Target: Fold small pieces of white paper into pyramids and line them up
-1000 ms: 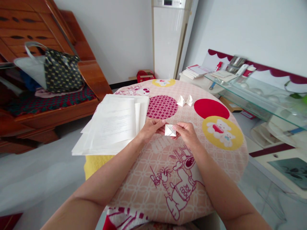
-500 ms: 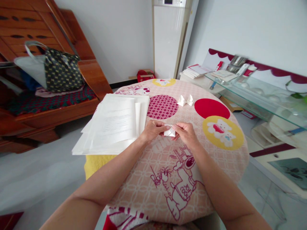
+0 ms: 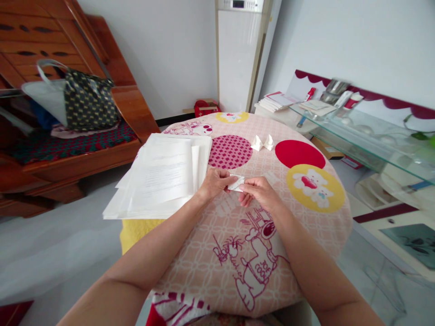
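Observation:
A small folded piece of white paper (image 3: 236, 182) is held up between my two hands over the patterned tablecloth (image 3: 204, 253). My left hand (image 3: 215, 183) pinches its left side between thumb and fingers. At its lower right corner, my right hand (image 3: 256, 188) has thumb and forefinger closed on the edge, the other fingers curled below. Beyond my hands, two small folded paper shapes (image 3: 262, 142) stand close together on the cloth. To the left lies a stack of paper sheets (image 3: 163, 176), the top ones with faint print.
A wooden bench (image 3: 125, 108) with a dotted bag (image 3: 88, 99) stands at the left. On the right is a glass shelf (image 3: 374, 136) with metal containers (image 3: 336, 90) and papers. A tall white cabinet-like unit (image 3: 236, 54) stands behind the table.
The folded paper has turned and shifted slightly left. My right hand has moved from its upper right side to its lower right corner, and its lower fingers now show.

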The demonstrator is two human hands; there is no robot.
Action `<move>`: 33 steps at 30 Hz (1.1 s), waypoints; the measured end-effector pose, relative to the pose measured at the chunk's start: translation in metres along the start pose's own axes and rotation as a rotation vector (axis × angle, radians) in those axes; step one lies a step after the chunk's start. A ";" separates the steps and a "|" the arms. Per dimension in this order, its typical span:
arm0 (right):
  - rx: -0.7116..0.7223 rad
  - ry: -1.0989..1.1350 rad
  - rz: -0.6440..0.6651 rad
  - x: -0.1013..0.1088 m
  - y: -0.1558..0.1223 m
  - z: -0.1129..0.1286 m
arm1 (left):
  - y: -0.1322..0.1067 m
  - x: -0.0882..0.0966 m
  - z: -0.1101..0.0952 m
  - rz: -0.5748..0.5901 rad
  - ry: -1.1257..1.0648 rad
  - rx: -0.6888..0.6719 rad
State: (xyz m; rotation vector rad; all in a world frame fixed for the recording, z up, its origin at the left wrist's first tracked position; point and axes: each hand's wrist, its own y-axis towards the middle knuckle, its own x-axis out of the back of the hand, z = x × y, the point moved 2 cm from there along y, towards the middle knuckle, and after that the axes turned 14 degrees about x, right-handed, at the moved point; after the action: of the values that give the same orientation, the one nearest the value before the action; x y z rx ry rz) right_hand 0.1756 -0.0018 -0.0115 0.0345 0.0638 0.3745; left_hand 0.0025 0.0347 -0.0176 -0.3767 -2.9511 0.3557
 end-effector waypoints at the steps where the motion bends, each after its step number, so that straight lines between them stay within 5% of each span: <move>1: 0.012 -0.006 -0.007 -0.001 0.000 0.000 | 0.000 0.000 0.000 0.007 -0.015 0.008; 10: 0.164 -0.056 -0.128 -0.004 0.001 0.003 | -0.003 -0.005 -0.004 0.190 -0.160 0.139; 18: 0.131 -0.028 -0.012 -0.005 0.002 0.003 | -0.007 -0.007 -0.008 0.200 -0.159 0.064; 26: 0.140 0.003 -0.131 -0.010 0.002 0.007 | -0.008 -0.014 -0.005 0.187 -0.200 0.089; 33: 0.127 -0.001 -0.062 -0.014 0.002 0.004 | -0.009 -0.016 -0.006 0.207 -0.267 0.030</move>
State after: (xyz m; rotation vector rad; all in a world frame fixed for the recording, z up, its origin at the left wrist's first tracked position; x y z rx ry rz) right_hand 0.1618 -0.0050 -0.0070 0.1580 0.0873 0.3078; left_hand 0.0170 0.0229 -0.0117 -0.6843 -3.1670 0.5118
